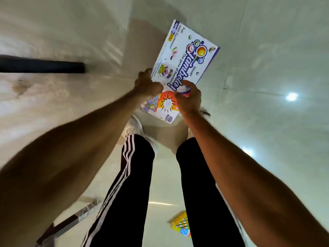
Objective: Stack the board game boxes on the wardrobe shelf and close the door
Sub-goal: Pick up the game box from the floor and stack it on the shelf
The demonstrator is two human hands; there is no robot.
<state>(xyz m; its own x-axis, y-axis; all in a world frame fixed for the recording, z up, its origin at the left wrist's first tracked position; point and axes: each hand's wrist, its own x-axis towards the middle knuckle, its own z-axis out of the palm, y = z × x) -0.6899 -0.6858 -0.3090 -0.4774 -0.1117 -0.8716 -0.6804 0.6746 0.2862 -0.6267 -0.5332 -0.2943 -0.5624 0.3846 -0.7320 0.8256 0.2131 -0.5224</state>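
Note:
Looking straight down, I hold a white and blue Tambola game box (187,56) above the tiled floor. My left hand (147,84) grips its near left edge and my right hand (188,98) is clamped on its near right corner. A second box with an orange starburst print (163,107) lies directly under the first, held together with it. A yellow box with a coloured grid (181,225) lies on the floor behind my right leg. The wardrobe shelf is out of view.
A pale wooden panel with a long black handle (42,65) fills the left side, blurred. My legs in black striped trousers (133,184) and white shoes stand on glossy tiles (267,68). A metal strip (71,220) lies at the lower left.

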